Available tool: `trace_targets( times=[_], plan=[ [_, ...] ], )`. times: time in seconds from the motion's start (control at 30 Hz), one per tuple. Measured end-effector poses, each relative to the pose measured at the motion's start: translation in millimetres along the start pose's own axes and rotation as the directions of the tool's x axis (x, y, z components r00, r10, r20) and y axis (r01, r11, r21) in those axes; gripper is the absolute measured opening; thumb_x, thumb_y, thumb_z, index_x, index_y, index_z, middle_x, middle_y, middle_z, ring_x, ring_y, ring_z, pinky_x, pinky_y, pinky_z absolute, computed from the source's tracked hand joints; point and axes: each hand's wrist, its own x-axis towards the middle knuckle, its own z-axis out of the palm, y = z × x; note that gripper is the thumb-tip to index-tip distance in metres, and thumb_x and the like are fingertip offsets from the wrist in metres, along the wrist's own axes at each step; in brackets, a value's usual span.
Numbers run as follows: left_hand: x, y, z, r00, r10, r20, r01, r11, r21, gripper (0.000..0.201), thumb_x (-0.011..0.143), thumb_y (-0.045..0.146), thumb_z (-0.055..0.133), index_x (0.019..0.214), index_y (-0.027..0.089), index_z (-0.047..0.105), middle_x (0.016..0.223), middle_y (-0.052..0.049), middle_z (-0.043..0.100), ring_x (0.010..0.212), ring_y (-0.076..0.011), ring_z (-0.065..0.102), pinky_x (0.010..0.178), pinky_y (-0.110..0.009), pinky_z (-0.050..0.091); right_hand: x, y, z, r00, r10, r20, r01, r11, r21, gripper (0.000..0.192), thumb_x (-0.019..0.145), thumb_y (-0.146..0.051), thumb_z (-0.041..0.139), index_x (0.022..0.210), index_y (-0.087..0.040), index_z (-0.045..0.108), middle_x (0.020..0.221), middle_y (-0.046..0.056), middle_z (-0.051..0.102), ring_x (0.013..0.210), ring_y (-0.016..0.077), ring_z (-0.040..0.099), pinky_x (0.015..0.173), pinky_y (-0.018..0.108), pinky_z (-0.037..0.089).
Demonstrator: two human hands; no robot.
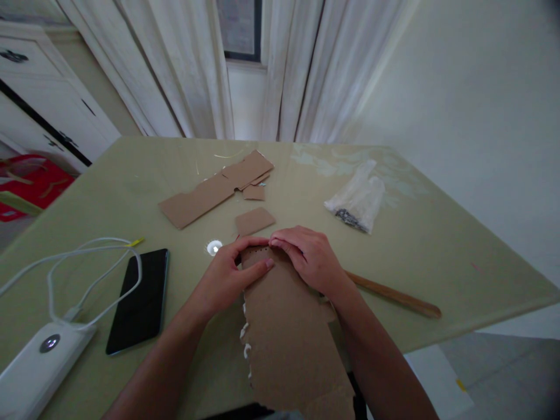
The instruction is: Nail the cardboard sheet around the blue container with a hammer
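Note:
A long brown cardboard piece (289,338) reaches from the bottom of the view up to both hands. White cord is laced along its left edge, and a row of small holes runs near its far end. My left hand (231,274) grips the far left corner, thumb on top and fingers over the far edge. My right hand (308,256) is closed at the far right corner, its fingertips pinched at the edge beside the left fingers. Whether the right fingers also hold something small cannot be seen. A wooden stick (398,297) lies partly behind my right wrist.
Cardboard strips (214,192) and a small cardboard piece (255,221) lie beyond the hands. A clear plastic bag (359,198) with dark small parts sits at right. On the left are a black phone (140,303), a white power bank (48,361) and its looped cable (50,286).

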Motion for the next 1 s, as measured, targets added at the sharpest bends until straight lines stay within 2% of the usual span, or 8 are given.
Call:
trace_targets(
  times=[0.17, 0.33, 0.5, 0.57, 0.63, 0.8, 1.0],
  plan=[
    [1, 0, -0.9, 1.000, 0.000, 0.007, 0.000, 1.000, 0.024, 0.039, 0.089, 0.044, 0.080, 0.124, 0.027, 0.078, 0.119, -0.005, 0.082, 0.105, -0.0281, 0.074, 0.093, -0.041, 0.059, 0, 0, 0, 1.000, 0.025, 0.011, -0.025, 0.999, 0.020, 0.025, 0.111, -0.029, 0.057, 0.110, -0.024, 0.081, 0.108, 0.005, 0.084, 0.097, 0.0203, 0.075, 0.091, 0.033, 0.055],
    [0, -1, -3.6, 0.999, 0.030, 0.012, -0.031, 0.993, 0.114, 0.038, 0.089, 0.045, 0.081, 0.123, 0.029, 0.078, 0.119, -0.003, 0.082, 0.107, -0.0279, 0.074, 0.096, -0.041, 0.059, 0, 0, 0, 0.999, 0.049, 0.016, -0.050, 0.998, 0.046, 0.024, 0.110, -0.029, 0.057, 0.110, -0.025, 0.081, 0.107, 0.004, 0.084, 0.097, 0.0197, 0.075, 0.092, 0.032, 0.055],
    [1, 10, -2.1, 0.991, 0.131, -0.002, -0.128, 0.969, 0.210, 0.034, 0.090, 0.038, 0.080, 0.122, 0.028, 0.078, 0.129, -0.004, 0.079, 0.121, -0.0287, 0.070, 0.109, -0.044, 0.052, 0, -1, 0, 0.999, 0.034, 0.008, -0.034, 0.997, 0.076, 0.024, 0.110, -0.028, 0.057, 0.112, -0.024, 0.080, 0.110, 0.005, 0.083, 0.103, 0.0202, 0.075, 0.097, 0.034, 0.055],
    [2, 17, 1.7, 0.983, 0.181, -0.021, -0.169, 0.948, 0.270, 0.029, 0.089, 0.034, 0.079, 0.118, 0.027, 0.079, 0.128, -0.005, 0.079, 0.120, -0.0291, 0.070, 0.110, -0.045, 0.051, 1, -3, -2, 0.999, 0.029, 0.017, -0.031, 0.995, 0.095, 0.024, 0.110, -0.026, 0.056, 0.113, -0.023, 0.080, 0.112, 0.007, 0.082, 0.104, 0.0204, 0.074, 0.097, 0.034, 0.055],
    [2, 23, 6.5, 0.981, 0.186, -0.046, -0.162, 0.933, 0.321, 0.024, 0.090, 0.033, 0.077, 0.113, 0.026, 0.080, 0.122, -0.006, 0.080, 0.114, -0.0296, 0.072, 0.104, -0.045, 0.053, 1, -6, -4, 0.999, 0.031, 0.034, -0.034, 0.995, 0.096, 0.024, 0.110, -0.024, 0.056, 0.113, -0.023, 0.079, 0.111, 0.007, 0.079, 0.103, 0.0201, 0.072, 0.095, 0.034, 0.055],
    [4, 24, 14.1, 0.984, 0.111, -0.141, -0.053, 0.929, 0.365, 0.017, 0.095, 0.034, 0.070, 0.104, 0.024, 0.081, 0.104, -0.006, 0.084, 0.097, -0.0299, 0.075, 0.086, -0.042, 0.055, 0, -9, -8, 0.998, 0.021, 0.053, -0.024, 0.999, 0.047, 0.024, 0.111, -0.023, 0.055, 0.112, -0.021, 0.079, 0.108, 0.007, 0.074, 0.099, 0.0187, 0.069, 0.092, 0.032, 0.053],
    [5, 17, 16.9, 0.973, 0.128, -0.193, -0.076, 0.964, 0.253, 0.019, 0.093, 0.036, 0.072, 0.101, 0.023, 0.083, 0.100, -0.005, 0.084, 0.090, -0.0267, 0.076, 0.083, -0.038, 0.055, -1, -10, -6, 1.000, 0.019, 0.024, -0.020, 0.999, 0.050, 0.022, 0.110, -0.024, 0.058, 0.109, -0.021, 0.080, 0.105, 0.006, 0.074, 0.096, 0.0180, 0.068, 0.090, 0.031, 0.053]
  ],
)
